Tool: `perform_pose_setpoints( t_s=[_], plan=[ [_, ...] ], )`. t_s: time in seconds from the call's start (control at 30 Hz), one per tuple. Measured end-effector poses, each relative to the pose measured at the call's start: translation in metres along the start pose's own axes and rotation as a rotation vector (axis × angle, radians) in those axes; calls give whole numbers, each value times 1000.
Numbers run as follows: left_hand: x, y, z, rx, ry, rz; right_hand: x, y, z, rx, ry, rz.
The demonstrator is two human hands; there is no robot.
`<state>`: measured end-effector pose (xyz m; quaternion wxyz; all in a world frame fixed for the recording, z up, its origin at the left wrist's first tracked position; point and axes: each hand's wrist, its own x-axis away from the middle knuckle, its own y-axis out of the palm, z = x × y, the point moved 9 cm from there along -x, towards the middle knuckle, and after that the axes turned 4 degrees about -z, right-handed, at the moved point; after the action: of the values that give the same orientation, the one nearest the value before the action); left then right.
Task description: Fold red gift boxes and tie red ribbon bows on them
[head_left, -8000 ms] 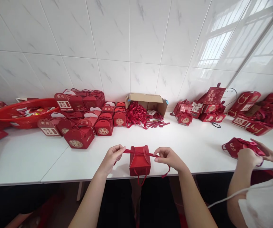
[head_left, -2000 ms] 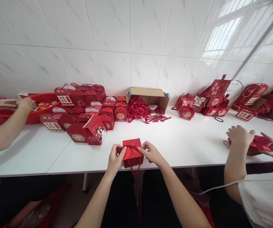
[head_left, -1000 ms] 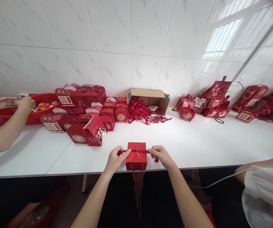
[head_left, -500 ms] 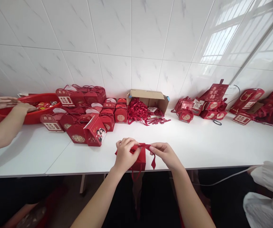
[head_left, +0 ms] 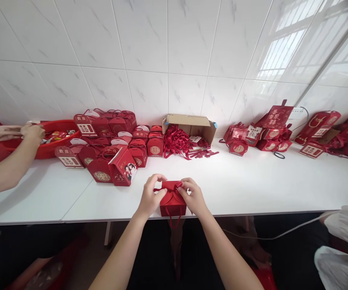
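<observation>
A small red gift box [head_left: 171, 201] stands at the front edge of the white table [head_left: 246, 185], right before me. A red ribbon [head_left: 174, 187] crosses its top, and a loop of ribbon hangs below the table edge. My left hand [head_left: 150, 195] presses against the box's left side with fingers pinched on the ribbon. My right hand [head_left: 192, 195] is closed on the ribbon at the box's right top. Both hands sit close together over the lid.
Several finished red boxes [head_left: 113, 157] crowd the left. An open cardboard carton [head_left: 192, 125] spills red ribbons at the back. More red boxes [head_left: 267, 135] lie right. A co-worker's hand [head_left: 31, 131] reaches a red basin [head_left: 54, 139]; another person's white sleeve [head_left: 343, 229] shows lower right.
My hands have drawn in from pulling the ribbon ends apart and now meet over the box top. The person on the right has pulled their hands and box off the table.
</observation>
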<state>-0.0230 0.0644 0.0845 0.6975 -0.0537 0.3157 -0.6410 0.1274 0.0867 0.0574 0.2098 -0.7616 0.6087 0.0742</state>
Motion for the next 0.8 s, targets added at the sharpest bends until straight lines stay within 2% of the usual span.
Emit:
perform_pose_setpoints(
  t_s=[0.07,0.17,0.23,0.3,0.37,0.43,0.5,0.57,0.67,0.8],
  plan=[
    [2,-1,-28,55,-141,-5,2,4,-1,-33,-19,-50],
    [8,16,-59,237,-318,-120,4,11,2,-104,28,-131],
    [12,28,-67,381,-388,-217,4,11,4,-119,62,-125],
    [13,29,-66,449,-402,-255,4,9,7,-100,94,-84],
    [10,19,-60,408,-359,-236,3,6,10,-70,144,-29],
    [5,2,-48,267,-278,-201,3,4,13,-15,195,21],
    [-1,-13,-29,63,-160,-205,1,2,14,65,228,48],
    [-8,-20,-5,-135,-31,-266,0,3,12,140,237,47],
    [-21,-15,29,-336,139,-428,-2,7,6,178,199,-16],
    [-46,5,58,-458,296,-551,1,17,-15,199,10,-169]
  ],
)
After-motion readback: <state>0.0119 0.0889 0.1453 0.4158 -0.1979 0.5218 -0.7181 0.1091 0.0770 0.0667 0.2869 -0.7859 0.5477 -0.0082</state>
